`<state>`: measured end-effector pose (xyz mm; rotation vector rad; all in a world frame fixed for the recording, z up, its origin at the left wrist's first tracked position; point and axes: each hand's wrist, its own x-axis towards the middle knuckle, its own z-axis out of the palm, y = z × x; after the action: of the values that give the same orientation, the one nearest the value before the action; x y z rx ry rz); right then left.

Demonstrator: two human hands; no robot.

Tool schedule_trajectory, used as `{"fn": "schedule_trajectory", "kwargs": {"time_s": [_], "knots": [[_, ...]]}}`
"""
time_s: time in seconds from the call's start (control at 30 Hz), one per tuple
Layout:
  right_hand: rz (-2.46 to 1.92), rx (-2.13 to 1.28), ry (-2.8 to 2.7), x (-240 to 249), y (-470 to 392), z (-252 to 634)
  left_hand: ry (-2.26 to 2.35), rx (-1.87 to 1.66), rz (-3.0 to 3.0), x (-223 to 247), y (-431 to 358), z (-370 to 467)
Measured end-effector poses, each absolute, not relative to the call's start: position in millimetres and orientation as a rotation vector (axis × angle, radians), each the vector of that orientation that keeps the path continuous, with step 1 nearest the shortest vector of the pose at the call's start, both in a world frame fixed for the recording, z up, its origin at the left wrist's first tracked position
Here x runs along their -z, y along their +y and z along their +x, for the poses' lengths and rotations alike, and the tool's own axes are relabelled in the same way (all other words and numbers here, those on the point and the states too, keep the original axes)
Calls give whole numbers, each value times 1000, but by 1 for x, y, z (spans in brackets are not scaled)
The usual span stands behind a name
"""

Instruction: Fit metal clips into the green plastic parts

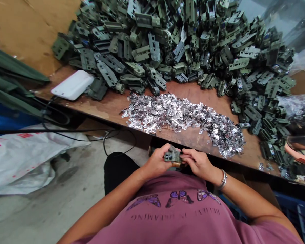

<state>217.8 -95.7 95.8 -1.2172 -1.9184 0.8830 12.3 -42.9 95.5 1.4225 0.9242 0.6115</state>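
Observation:
Just off the bench's front edge, my left hand (157, 162) is closed around a green-grey slotted part (172, 155), whose face shows between the fingers. My right hand (197, 162) touches the right side of that part with thumb and fingers pinched; whatever is between those fingertips is too small to make out. A long heap of small shiny metal pieces (178, 113) lies on the wooden bench (193, 137) beyond both hands. Behind it rises a large pile of similar green-grey parts (142, 51).
A white box-shaped device (72, 84) with a black cable (78, 131) sits at the bench's left end. White sacks (27, 159) lie on the floor at left. Clear plastic bags (301, 106) and a dark cylinder with an orange rim (301, 140) are at right.

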Motion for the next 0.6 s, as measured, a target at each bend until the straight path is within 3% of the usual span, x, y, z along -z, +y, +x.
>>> {"fn": "schedule_trajectory", "kwargs": {"time_s": [0.37,0.47,0.6], "knots": [[-1198,-1652,-656,-89,-77,180,992,-885,1274,-88,-51,14],[-1118,-1709,-489,-89,-71,172,974,-933,1249,-87,-52,13],[-1120,-1716,-621,-88,-74,180,729,-735,1016,-100,-47,-1]]}}
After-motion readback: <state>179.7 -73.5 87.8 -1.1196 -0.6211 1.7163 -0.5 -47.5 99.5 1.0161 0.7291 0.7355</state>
